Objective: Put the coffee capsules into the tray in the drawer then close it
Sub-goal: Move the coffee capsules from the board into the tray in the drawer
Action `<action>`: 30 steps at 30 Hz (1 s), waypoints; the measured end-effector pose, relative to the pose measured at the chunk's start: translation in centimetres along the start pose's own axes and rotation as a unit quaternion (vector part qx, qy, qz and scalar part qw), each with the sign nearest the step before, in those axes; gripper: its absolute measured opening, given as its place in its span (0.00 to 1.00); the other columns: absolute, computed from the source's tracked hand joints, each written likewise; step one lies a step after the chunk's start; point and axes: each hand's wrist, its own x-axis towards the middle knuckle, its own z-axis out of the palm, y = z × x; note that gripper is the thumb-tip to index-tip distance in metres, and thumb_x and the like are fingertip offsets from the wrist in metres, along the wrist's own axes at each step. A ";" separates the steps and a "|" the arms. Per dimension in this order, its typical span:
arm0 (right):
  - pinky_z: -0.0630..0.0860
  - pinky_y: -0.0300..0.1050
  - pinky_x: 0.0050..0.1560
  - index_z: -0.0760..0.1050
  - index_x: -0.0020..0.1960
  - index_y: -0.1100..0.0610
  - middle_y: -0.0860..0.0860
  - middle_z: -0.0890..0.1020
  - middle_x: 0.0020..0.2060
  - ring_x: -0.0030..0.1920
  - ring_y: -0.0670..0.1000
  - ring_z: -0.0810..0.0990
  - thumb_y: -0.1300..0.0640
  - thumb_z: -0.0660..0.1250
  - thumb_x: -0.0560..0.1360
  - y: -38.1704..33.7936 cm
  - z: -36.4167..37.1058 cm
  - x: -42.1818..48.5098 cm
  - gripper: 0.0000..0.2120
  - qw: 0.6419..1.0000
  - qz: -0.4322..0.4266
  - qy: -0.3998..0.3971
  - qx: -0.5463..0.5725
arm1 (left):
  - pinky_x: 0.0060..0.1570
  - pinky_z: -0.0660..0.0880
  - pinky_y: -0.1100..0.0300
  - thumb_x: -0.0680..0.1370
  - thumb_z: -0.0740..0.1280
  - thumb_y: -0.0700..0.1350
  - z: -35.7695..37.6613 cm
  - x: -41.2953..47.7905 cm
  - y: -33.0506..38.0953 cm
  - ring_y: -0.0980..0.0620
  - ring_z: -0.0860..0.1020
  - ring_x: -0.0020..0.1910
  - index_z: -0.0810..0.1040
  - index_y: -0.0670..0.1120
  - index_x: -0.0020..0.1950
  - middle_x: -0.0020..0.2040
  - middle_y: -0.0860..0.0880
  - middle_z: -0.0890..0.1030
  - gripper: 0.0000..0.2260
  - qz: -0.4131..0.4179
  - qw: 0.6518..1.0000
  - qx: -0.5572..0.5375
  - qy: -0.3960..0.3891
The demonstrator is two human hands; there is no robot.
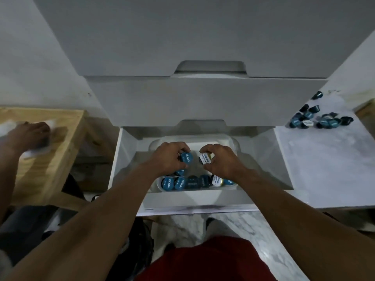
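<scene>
Two capsules are held over the tray at once. A small round coffee capsule with a blue foil lid is pinched by the curled fingers of the left hand, and a similar capsule with a white-labelled lid is pinched in the right hand. Both are held just above the far, unfilled part of the shallow white plastic tray, which lies inside the open white drawer.

A row of blue-lidded capsules is already seated along the tray's near edge. At least one more is set behind it, partly hidden by the left hand. A loose heap of dark capsules lies on the white marbled surface to the right of the drawer, well apart from the tray.

The filling step is judged to be in hand and somewhere near its middle; closing has not been begun. Next, each held capsule would need to be lowered lid-up into a free place behind the filled row and released without its neighbours being knocked. Further trips to the heap would then be called for before the drawer front is pushed in.

At the left edge a third hand, blurred, is seen resting on a pale wooden crate.
</scene>
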 end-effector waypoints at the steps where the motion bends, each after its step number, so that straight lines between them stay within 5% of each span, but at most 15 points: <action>1: 0.73 0.40 0.47 0.75 0.60 0.52 0.50 0.79 0.54 0.44 0.47 0.76 0.60 0.74 0.68 0.1 0.0 0.1 0.22 1.000 0.001 -0.003 -0.003 | 0.46 0.76 0.60 0.66 0.76 0.42 0.1 0.2 -0.1 0.52 0.79 0.46 0.78 0.52 0.55 0.52 0.50 0.82 0.19 0.006 1.000 -0.001 -0.004; 16: 0.71 0.37 0.49 0.75 0.62 0.54 0.53 0.78 0.59 0.46 0.46 0.74 0.60 0.74 0.69 0.9 0.3 2.5 0.23 0.997 0.002 -0.065 -0.037 | 0.48 0.79 0.53 0.61 0.80 0.47 1.0 2.9 -0.7 0.51 0.78 0.45 0.77 0.57 0.50 0.50 0.50 0.80 0.21 -0.008 0.998 0.035 -0.049; 30: 0.76 0.43 0.53 0.77 0.60 0.54 0.53 0.80 0.56 0.47 0.50 0.78 0.58 0.72 0.71 0.8 0.0 2.5 0.18 0.997 -0.018 -0.061 -0.034 | 0.52 0.78 0.52 0.62 0.80 0.46 1.7 3.4 -1.1 0.50 0.77 0.51 0.78 0.51 0.56 0.54 0.49 0.80 0.24 0.002 0.997 0.041 -0.063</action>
